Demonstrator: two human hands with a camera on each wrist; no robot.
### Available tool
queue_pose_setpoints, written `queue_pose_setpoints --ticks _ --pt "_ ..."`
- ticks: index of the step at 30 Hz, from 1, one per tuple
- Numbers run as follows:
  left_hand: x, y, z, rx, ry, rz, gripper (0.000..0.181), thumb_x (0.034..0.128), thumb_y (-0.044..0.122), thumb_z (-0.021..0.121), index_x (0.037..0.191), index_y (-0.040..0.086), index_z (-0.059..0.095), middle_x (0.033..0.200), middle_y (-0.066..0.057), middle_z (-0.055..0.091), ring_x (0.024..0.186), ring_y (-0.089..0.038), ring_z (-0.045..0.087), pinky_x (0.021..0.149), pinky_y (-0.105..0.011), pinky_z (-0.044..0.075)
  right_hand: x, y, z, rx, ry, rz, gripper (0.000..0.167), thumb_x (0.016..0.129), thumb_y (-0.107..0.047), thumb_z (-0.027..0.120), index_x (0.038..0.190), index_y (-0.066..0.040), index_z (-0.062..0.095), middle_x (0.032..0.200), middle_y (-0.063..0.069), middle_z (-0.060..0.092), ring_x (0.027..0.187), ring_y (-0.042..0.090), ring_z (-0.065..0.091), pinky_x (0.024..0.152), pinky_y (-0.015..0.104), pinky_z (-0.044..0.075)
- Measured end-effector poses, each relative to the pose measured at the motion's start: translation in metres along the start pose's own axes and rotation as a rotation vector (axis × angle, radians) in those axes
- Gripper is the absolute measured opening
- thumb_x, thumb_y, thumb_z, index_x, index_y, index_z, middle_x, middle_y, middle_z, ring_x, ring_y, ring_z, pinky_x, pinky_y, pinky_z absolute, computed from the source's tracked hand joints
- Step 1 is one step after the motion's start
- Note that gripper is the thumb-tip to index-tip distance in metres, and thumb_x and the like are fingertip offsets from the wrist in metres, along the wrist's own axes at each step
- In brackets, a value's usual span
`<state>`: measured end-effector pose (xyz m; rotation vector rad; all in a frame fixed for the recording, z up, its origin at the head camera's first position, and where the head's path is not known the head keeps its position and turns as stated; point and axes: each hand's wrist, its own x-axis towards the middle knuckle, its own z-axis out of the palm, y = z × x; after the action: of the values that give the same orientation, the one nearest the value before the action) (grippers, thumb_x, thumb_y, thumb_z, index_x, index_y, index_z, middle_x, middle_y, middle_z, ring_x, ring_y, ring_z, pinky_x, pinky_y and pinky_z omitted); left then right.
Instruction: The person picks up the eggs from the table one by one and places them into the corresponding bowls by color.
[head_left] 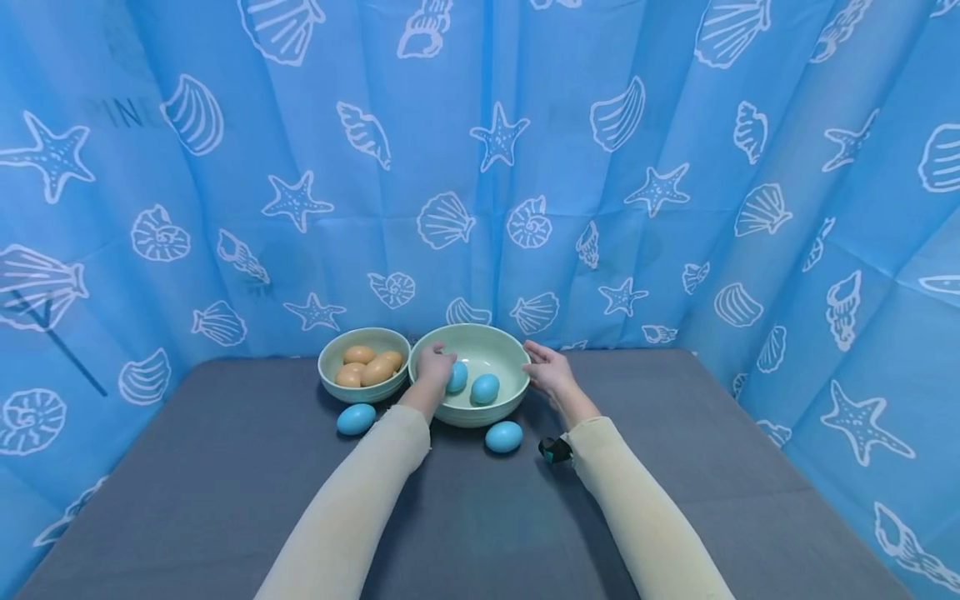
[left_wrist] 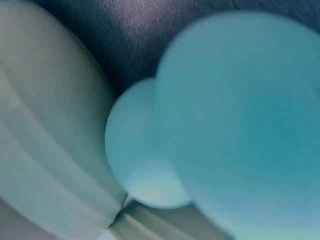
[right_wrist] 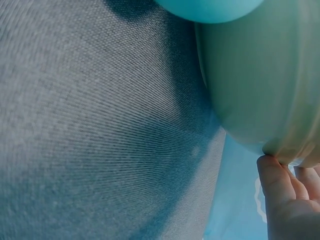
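Left grip over the bowl, fingertips hidden: cannot tell whether it holds the blue egg beside it. Right grip touches the bowl, pinch unclear.

Left arm and right arm both reach forward from the bottom edge of the head view, slanting inward, pale long sleeves down to near the wrists. Hands held apart, at about equal reach. Left hand: seen from the back, bare, fingers partly hidden, so grip unclear. Right hand: turned inward, bare, fingers pointing left toward the other hand. Right wrist view catches it in the lower right corner, cut by the frame, fingers loosely extended, slightly bent, not curled into a fist.
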<state>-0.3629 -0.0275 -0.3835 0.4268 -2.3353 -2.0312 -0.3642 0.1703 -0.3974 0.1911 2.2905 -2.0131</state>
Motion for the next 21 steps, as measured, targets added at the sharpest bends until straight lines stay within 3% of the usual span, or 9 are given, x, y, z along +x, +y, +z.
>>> queue_pose_setpoints --ticks 5,8,9,12,15,16,18,21 --pt "0.006 0.002 0.0 0.033 -0.046 -0.073 0.051 0.0986 0.002 0.053 0.147 -0.001 0.036 0.149 -0.021 0.036 0.137 -0.035 0.034 0.113 -0.045 0.032 0.002 0.0 -0.002 -0.002 0.009 0.0 0.054 0.099 0.001 0.049 0.15 -0.01 0.037 0.154 0.009 0.035 0.14 0.027 0.033 0.106 0.043 0.042" --pt "0.025 -0.008 0.006 0.076 -0.047 -0.102 0.053 0.0975 0.001 0.054 0.147 0.0 0.035 0.151 -0.019 0.035 0.139 -0.034 0.032 0.114 -0.046 0.029 0.002 0.002 -0.002 -0.006 0.001 0.002 0.054 0.1 0.0 0.049 0.151 -0.011 0.036 0.155 0.008 0.034 0.14 0.027 0.033 0.107 0.043 0.041" --pt "0.041 -0.021 0.011 0.094 -0.02 -0.078 0.053 0.0954 0.003 0.058 0.145 0.001 0.039 0.148 -0.018 0.039 0.136 -0.032 0.036 0.113 -0.042 0.032 0.002 0.002 -0.002 -0.006 -0.001 0.003 0.054 0.1 0.0 0.05 0.151 -0.011 0.036 0.155 0.008 0.034 0.14 0.026 0.034 0.107 0.042 0.041" --pt "0.059 -0.033 0.018 0.193 -0.011 -0.065 0.053 0.0927 0.001 0.059 0.143 -0.001 0.043 0.145 -0.018 0.043 0.134 -0.032 0.039 0.112 -0.041 0.034 0.001 0.004 -0.002 -0.002 -0.004 0.002 0.054 0.1 0.0 0.05 0.151 -0.01 0.036 0.155 0.008 0.034 0.14 0.027 0.033 0.107 0.043 0.041" --pt "0.051 -0.029 0.018 0.297 -0.018 -0.059 0.05 0.0904 -0.002 0.056 0.139 -0.004 0.047 0.14 -0.02 0.048 0.13 -0.032 0.044 0.109 -0.041 0.038 0.001 0.004 -0.001 0.002 0.0 0.0 0.054 0.099 0.001 0.049 0.151 -0.01 0.036 0.155 0.009 0.034 0.14 0.027 0.033 0.107 0.044 0.041" --pt "0.036 -0.017 0.014 0.332 -0.045 -0.083 0.049 0.0913 -0.005 0.052 0.14 -0.005 0.046 0.141 -0.021 0.047 0.131 -0.034 0.042 0.11 -0.044 0.036 0.0 0.003 -0.001 0.003 0.002 0.0 0.054 0.099 0.0 0.049 0.151 -0.01 0.036 0.155 0.009 0.034 0.14 0.027 0.033 0.107 0.044 0.041" --pt "0.02 -0.007 0.011 0.392 -0.05 -0.071 0.046 0.0912 -0.006 0.049 0.137 -0.006 0.048 0.136 -0.022 0.051 0.125 -0.033 0.047 0.107 -0.042 0.04 0.0 0.003 -0.001 0.003 0.005 -0.001 0.054 0.099 0.0 0.05 0.151 -0.011 0.037 0.154 0.009 0.035 0.14 0.027 0.033 0.107 0.044 0.041" --pt "0.001 0.002 0.008 0.467 -0.046 -0.055 0.037 0.0922 -0.005 0.048 0.129 -0.007 0.055 0.123 -0.023 0.058 0.11 -0.031 0.054 0.098 -0.039 0.047 0.0 0.001 0.001 0.0 0.003 -0.007 0.054 0.099 0.0 0.051 0.15 -0.011 0.037 0.154 0.009 0.035 0.14 0.027 0.034 0.107 0.044 0.041"
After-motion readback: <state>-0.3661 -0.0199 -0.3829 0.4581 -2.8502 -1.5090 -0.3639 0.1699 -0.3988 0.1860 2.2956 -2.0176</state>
